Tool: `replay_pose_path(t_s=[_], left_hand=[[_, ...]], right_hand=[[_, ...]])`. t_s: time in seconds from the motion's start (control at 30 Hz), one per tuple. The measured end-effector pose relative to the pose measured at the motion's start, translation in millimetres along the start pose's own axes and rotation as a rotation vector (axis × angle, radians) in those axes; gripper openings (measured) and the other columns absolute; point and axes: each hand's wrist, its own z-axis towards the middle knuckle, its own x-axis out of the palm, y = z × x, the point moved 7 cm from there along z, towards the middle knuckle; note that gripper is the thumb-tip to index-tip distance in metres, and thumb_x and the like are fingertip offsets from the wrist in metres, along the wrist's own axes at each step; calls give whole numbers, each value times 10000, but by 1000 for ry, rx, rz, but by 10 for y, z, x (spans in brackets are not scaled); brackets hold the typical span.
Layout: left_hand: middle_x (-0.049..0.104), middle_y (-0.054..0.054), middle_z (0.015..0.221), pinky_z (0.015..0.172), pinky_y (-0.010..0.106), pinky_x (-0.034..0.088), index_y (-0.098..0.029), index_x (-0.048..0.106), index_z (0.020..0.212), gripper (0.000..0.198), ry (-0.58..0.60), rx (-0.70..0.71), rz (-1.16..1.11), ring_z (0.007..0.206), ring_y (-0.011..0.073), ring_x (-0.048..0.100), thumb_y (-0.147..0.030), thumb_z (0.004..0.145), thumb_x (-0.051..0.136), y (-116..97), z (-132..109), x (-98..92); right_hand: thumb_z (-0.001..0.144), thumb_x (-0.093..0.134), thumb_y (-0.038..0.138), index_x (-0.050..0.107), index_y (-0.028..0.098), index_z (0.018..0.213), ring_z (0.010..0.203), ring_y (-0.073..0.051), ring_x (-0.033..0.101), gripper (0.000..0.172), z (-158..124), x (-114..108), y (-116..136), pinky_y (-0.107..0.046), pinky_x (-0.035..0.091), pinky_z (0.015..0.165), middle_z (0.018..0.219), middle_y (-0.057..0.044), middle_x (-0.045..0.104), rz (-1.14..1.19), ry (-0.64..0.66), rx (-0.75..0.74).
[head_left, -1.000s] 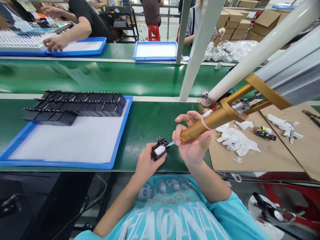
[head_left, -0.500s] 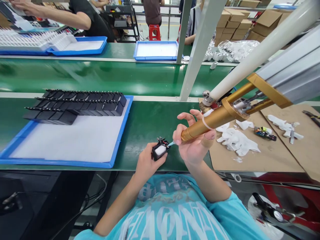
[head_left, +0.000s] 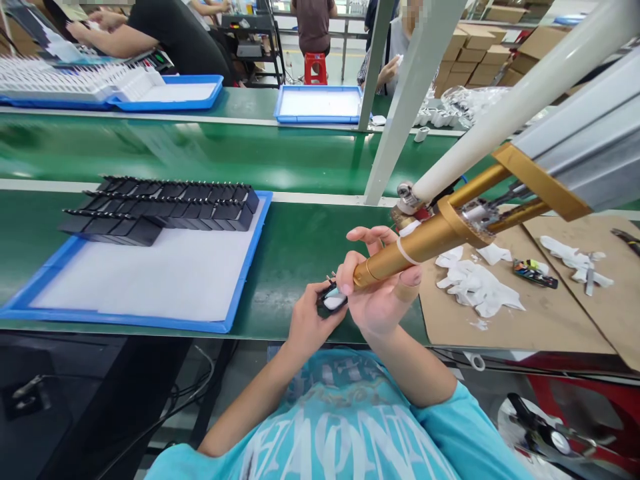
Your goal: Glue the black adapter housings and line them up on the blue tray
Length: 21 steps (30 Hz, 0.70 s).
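My left hand (head_left: 313, 313) grips a small black plastic housing (head_left: 326, 308) with a white area inside and metal pins at its far end. In my right hand (head_left: 377, 300) is the front of a gold-coloured dispensing gun (head_left: 415, 250), fingers curled around it. Its pale blue nozzle tip (head_left: 333, 293) points down into the housing; my right fingers partly cover the place where they meet. To the left, a blue tray (head_left: 230, 313) lined with white holds rows of black housings (head_left: 200, 207) with pins along their tops.
Brown cardboard (head_left: 500, 327) on the right carries crumpled white gloves (head_left: 480, 287), a multicoloured cutter-like tool (head_left: 535, 272) and pliers (head_left: 627, 241). A white upright post (head_left: 395, 120) stands ahead. Co-workers sit beyond the green conveyor (head_left: 225, 150).
The housing and my left hand have shifted right, closer to my right hand. The gun's front has moved slightly left, its nozzle now over the housing. A co-worker's arms at far left have lowered.
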Motion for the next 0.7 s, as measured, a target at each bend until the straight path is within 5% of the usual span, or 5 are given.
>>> replay_pose_path(t_s=[0.17,0.37,0.53,0.7], left_hand=[[741,68,942,657,288,551,-205,531,1036,340,-33,15,3,780,193,712,-344,773,697,-41,-5,-26],[717,54,974,752,317,550,-211,560,1065,334,35,51,121,860,204,695,-355,789,682,1,21,-28],[680,76,1076,878,360,530,-207,584,1111,329,110,33,217,1013,219,650,-263,800,676,218,68,-76],[647,91,1269,1019,431,469,-218,586,1183,451,197,-65,126,1169,252,604,-381,782,713,283,166,-115]], right_hand=[[806,523,675,481,267,889,420,-41,495,419,-21,36,27,-228,328,379,1040,16,568,16,24,6],[782,446,743,479,334,1118,419,-56,480,530,-15,-16,29,-252,348,367,1118,-17,591,-32,-35,-7],[783,437,732,502,335,1096,422,-61,491,510,4,-148,97,-257,371,386,1106,-15,597,-88,-89,-36],[824,440,667,543,325,1069,426,-65,509,433,16,-369,183,-255,360,388,1077,-4,587,-109,-159,-71]])
